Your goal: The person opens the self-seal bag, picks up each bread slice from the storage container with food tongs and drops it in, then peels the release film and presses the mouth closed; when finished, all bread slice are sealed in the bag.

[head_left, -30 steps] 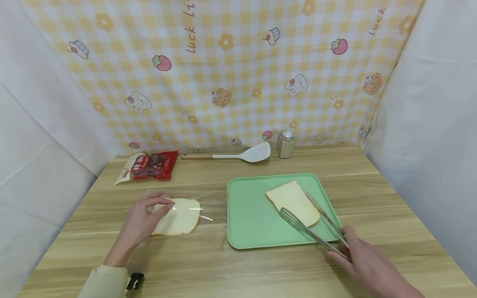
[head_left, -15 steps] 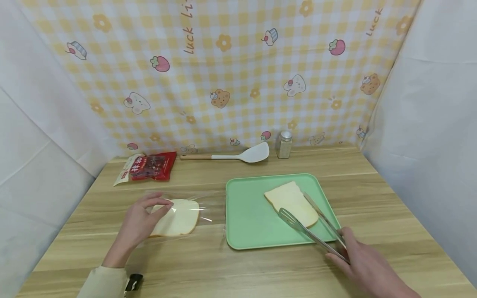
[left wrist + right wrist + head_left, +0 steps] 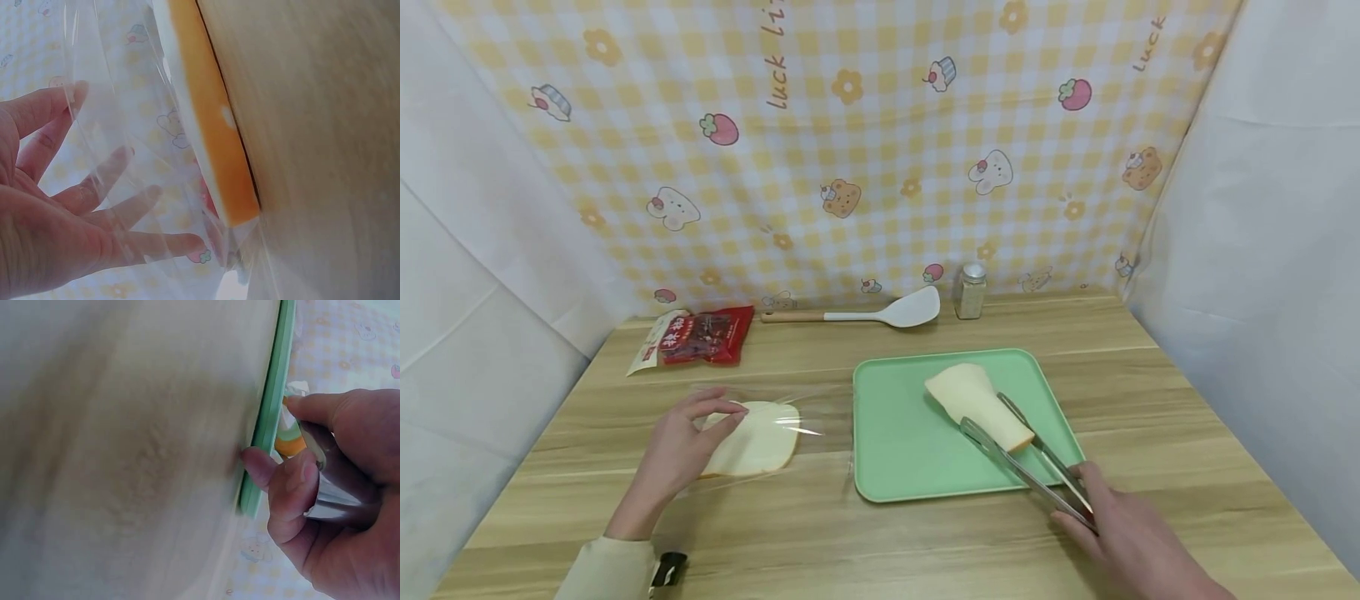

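My left hand (image 3: pixel 685 442) pinches the upper layer of a clear plastic bag (image 3: pixel 829 402) between thumb and forefinger, lifting it above a flat bread slice (image 3: pixel 760 442). In the left wrist view the slice's brown crust (image 3: pixel 215 131) shows behind the film. My right hand (image 3: pixel 1131 533) grips metal tongs (image 3: pixel 1037 483) near their hinge end. Between the tong tips a second bread slice (image 3: pixel 976 404) is squeezed from both sides and bulges upward, over the green tray (image 3: pixel 902 433). The right wrist view shows my fingers curled round the steel tongs (image 3: pixel 347 500).
Behind lie a red snack packet (image 3: pixel 707 335) and a white spatula (image 3: pixel 913 308) with a wooden handle. A glass shaker (image 3: pixel 972 292) stands upright near the patterned cloth (image 3: pixel 880 125). White sheets hang at both sides of the wooden table (image 3: pixel 880 550).
The tongs have closed in on the bread on the tray, bending the flat slice into a narrow curved shape. My left hand keeps its pinch on the plastic bag.
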